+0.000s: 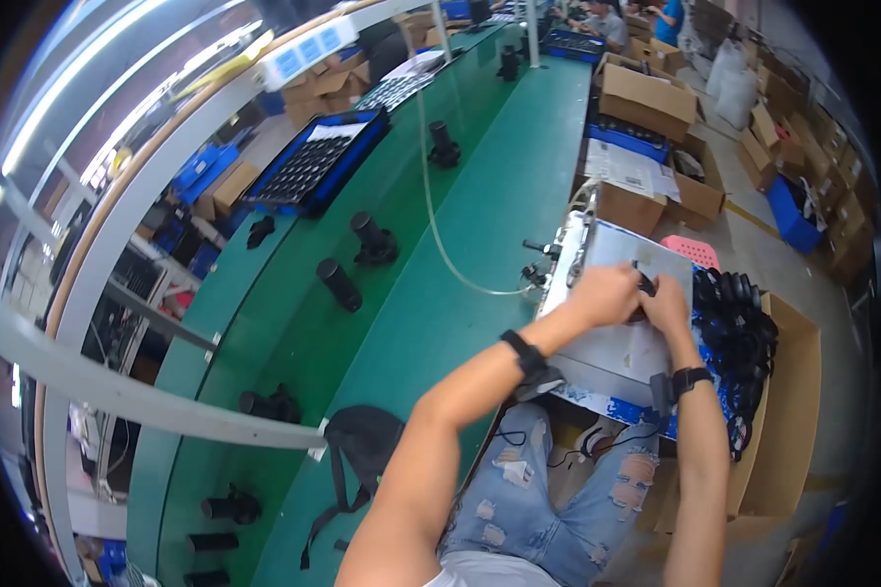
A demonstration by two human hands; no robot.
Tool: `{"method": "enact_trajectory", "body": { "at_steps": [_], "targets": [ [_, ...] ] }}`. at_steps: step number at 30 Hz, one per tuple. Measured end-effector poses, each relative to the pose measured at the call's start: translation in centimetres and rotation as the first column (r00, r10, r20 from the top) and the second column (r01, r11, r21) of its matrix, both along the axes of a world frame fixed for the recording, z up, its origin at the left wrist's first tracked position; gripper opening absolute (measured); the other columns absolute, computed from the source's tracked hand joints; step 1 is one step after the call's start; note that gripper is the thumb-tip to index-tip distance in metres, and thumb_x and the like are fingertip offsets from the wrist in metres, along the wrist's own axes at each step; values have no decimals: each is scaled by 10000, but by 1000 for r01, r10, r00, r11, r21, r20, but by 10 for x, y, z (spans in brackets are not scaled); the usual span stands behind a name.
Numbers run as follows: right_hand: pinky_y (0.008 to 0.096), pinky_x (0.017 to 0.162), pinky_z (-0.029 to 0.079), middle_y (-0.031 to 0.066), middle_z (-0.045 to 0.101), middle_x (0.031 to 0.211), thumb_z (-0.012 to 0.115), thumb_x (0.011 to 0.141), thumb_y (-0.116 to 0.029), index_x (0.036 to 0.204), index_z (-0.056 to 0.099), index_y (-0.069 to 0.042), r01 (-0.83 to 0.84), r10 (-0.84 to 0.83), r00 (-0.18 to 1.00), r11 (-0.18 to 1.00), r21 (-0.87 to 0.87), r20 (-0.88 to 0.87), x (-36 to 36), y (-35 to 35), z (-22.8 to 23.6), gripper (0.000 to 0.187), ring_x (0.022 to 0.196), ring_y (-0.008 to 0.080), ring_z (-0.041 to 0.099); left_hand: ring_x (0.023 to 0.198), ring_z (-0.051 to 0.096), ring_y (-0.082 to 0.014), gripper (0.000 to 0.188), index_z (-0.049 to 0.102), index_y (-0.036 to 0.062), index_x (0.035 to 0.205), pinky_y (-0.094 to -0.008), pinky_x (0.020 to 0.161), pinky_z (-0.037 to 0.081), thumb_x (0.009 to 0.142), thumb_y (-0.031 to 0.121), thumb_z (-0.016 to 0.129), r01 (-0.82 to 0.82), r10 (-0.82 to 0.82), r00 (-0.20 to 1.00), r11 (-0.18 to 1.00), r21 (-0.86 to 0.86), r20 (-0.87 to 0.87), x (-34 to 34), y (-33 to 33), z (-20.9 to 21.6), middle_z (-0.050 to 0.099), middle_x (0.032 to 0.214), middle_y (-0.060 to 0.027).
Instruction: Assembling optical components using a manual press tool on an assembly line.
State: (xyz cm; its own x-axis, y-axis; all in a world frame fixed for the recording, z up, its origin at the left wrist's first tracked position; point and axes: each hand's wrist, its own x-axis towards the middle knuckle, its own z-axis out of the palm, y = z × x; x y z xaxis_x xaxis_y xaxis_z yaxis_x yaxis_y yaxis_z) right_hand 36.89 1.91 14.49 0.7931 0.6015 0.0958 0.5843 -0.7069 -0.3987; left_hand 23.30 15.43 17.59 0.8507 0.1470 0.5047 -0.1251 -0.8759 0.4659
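Together, the left grip (607, 293) and the right grip (666, 305) are closed on a small black part (646, 284), just over a metal plate (602, 357); fingers hide much of its shape. Right of the plate lies a heap of black pieces (739, 318), between it and an open carton (796, 401), with a pink basket (690, 251) behind. Leftward runs the green worktop (499, 186), bearing black cylinders (339, 285), a bag (364, 440) and, farther off, a blue tray (350, 164).
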Motion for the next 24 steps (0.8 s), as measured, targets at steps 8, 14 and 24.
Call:
{"method": "enact_trajectory", "body": {
  "at_steps": [8,14,24],
  "targets": [
    [411,881,525,197,668,1089,661,749,-244,1055,699,-62,43,72,984,792,-609,164,8,38,22,358,1050,345,636,893,667,-325,453,642,22,1019,-431,778,541,851,439,592,203,-133,932,962,181,-338,16,-12,-51,636,1083,-157],
    [474,815,518,228,677,957,658,697,-233,916,689,-25,26,115,947,903,-429,299,9,36,10,304,925,392,648,792,679,-291,411,666,58,891,-427,659,536,834,464,624,34,1,974,988,153,-228,22,-21,-76,657,894,-118],
    [330,591,408,86,501,668,626,902,-422,758,474,-1,-280,280,960,953,119,15,77,-8,-53,470,605,205,474,877,652,-282,388,633,54,988,-393,726,528,796,387,679,-204,201,979,977,64,39,0,-46,-85,617,1053,-140]
  ]
}}
